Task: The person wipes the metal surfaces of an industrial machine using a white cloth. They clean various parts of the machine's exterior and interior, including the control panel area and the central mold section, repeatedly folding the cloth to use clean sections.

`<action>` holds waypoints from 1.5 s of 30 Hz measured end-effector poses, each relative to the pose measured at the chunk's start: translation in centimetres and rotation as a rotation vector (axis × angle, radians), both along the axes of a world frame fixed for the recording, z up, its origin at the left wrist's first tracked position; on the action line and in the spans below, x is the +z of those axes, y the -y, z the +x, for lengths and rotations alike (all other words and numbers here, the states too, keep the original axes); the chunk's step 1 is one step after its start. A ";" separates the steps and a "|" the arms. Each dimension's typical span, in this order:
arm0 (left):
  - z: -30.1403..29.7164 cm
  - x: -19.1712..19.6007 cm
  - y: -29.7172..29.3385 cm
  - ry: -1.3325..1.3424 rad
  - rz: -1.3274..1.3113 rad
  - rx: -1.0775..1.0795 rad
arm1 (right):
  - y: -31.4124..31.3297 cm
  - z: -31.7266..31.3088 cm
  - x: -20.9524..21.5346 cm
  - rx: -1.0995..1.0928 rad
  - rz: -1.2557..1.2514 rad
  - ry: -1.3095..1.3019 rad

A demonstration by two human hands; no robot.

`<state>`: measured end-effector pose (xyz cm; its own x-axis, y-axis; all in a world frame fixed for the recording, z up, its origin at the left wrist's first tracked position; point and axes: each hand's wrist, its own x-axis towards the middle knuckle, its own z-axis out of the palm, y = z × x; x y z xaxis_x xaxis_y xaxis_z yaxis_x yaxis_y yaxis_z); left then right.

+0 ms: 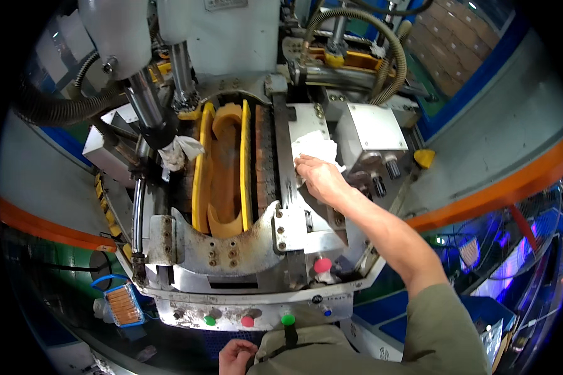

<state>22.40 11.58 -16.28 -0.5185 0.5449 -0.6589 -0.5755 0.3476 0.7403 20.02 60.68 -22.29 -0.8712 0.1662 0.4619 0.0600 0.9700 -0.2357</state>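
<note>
So closest to me is the left hand, down by the bottom edge with its fingers curled in; can't tell if it's fully closed or has anything in it. Just past that is the machine's front panel, with green and red buttons along it. Further in on the right, there's a red knob, and beyond it the right hand is reaching out, fingers gripping a crumpled white cloth against the metal plate. The brown mold with yellow sides sits left of that, and a pale box is just right of the cloth. Way back, a ribbed hose loops over everything.
</note>
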 end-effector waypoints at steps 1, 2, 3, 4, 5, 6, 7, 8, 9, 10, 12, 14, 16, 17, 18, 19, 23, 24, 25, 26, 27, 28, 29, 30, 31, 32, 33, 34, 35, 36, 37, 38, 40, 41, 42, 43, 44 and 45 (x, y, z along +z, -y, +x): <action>0.0 0.3 0.6 0.020 0.002 0.011 | 0.9 1.3 1.0 0.063 -0.047 0.085; 0.1 0.6 0.8 0.001 0.012 0.022 | 1.2 2.3 2.0 0.127 -0.036 0.089; 0.2 0.9 1.0 -0.017 0.021 0.035 | 0.7 2.7 1.3 0.145 -0.014 0.036; 0.4 0.9 1.3 -0.011 0.024 0.029 | 0.3 2.5 2.0 0.116 -0.045 0.103; 0.5 1.0 1.6 -0.009 0.026 0.025 | -0.1 1.9 2.6 0.088 -0.077 0.167; 0.7 1.1 1.9 -0.007 0.024 0.013 | -1.0 1.0 1.8 0.079 -0.054 0.116; 1.0 1.4 2.0 -0.010 0.005 0.005 | -1.7 0.2 0.9 0.075 -0.034 0.063; 1.3 1.5 2.1 -0.012 -0.011 0.007 | -1.5 0.2 1.4 0.117 -0.019 0.057; 1.5 1.5 2.1 -0.015 -0.027 0.006 | -0.6 0.8 1.7 0.142 -0.029 0.058; 1.6 1.4 2.0 -0.037 -0.011 -0.029 | 0.2 2.0 1.7 0.153 -0.038 0.060; 1.3 -1.4 3.7 -0.054 -0.006 -0.042 | 1.9 4.7 1.1 0.235 -0.024 -0.010; 1.3 -2.7 4.5 -0.096 -0.024 -0.082 | 4.6 7.6 2.3 0.172 -0.104 0.113; 1.0 -2.5 4.6 -0.093 0.005 -0.109 | 6.3 10.3 3.7 0.121 -0.148 0.195; 0.7 -2.5 4.7 -0.095 0.023 -0.129 | 6.8 11.4 3.4 0.119 -0.104 0.225; 0.5 -2.4 5.1 -0.104 0.032 -0.125 | 7.6 12.4 3.1 0.128 -0.072 0.152; 0.4 -2.3 5.8 -0.104 0.037 -0.112 | 8.7 13.1 2.7 0.145 -0.044 0.089; -0.3 -3.5 9.8 -0.064 0.037 -0.066 | 12.7 14.5 1.8 -0.057 -0.047 -0.022; -0.4 -3.9 10.6 -0.068 0.044 -0.066 | 14.2 14.6 1.5 -0.101 -0.063 -0.048; -0.3 -3.7 11.1 -0.071 0.039 -0.089 | 15.5 14.5 1.4 -0.149 -0.082 -0.080; -0.2 -3.3 11.4 -0.073 0.034 -0.112 | 16.5 14.4 1.4 -0.178 -0.133 -0.095; -0.1 -3.0 11.7 -0.076 0.028 -0.136 | 17.0 13.9 1.5 -0.180 -0.164 -0.011; 0.1 -3.2 12.1 -0.069 0.015 -0.154 | 17.6 13.2 2.1 -0.185 -0.200 0.068; 0.0 -3.4 12.3 -0.054 0.022 -0.175 | 17.6 13.0 2.7 -0.192 -0.234 0.149; -0.1 -3.7 12.4 -0.039 0.029 -0.197 | 16.4 13.1 2.2 -0.135 -0.271 0.108; -0.3 -3.7 12.6 -0.024 0.028 -0.221 | 15.6 13.1 2.5 -0.080 -0.259 0.085; -0.4 -3.6 12.5 -0.017 0.043 -0.216 | 14.9 13.0 2.8 -0.026 -0.247 0.063; -0.6 -3.5 12.3 -0.033 0.060 -0.214 | 14.3 13.0 3.0 0.027 -0.232 0.039; -0.9 -3.4 12.0 -0.048 0.077 -0.212 | 14.1 13.0 3.2 0.034 -0.185 0.087; -1.1 -3.3 11.6 -0.063 0.094 -0.209 | 13.9 13.6 3.3 0.057 -0.152 0.105; -1.4 -3.2 11.3 -0.076 0.091 -0.220 | 13.8 13.8 3.2 0.087 -0.118 0.123; -1.6 -2.9 11.1 -0.087 0.083 -0.234 | 13.7 14.2 3.1 0.115 -0.090 0.142; -1.8 -2.6 10.8 -0.098 0.075 -0.247 | 13.0 14.7 3.6 0.153 -0.075 0.160; -2.1 -2.3 10.6 -0.116 0.062 -0.265 | 11.4 16.9 3.6 0.108 -0.040 0.258; -2.1 -2.4 10.7 -0.129 0.065 -0.263 | 10.6 17.9 3.8 0.092 -0.008 0.303; -2.0 -2.6 10.9 -0.142 0.068 -0.260 | 10.1 19.2 4.2 0.022 -0.013 0.257; -1.8 -3.0 11.2 -0.134 0.068 -0.250 | 9.6 20.2 4.3 -0.045 -0.031 0.217; -1.6 -3.5 11.6 -0.127 0.068 -0.240 | 9.2 20.6 4.1 -0.111 -0.048 0.176; -1.4 -3.9 11.9 -0.120 0.068 -0.229 | 9.4 20.2 3.5 -0.200 0.019 0.043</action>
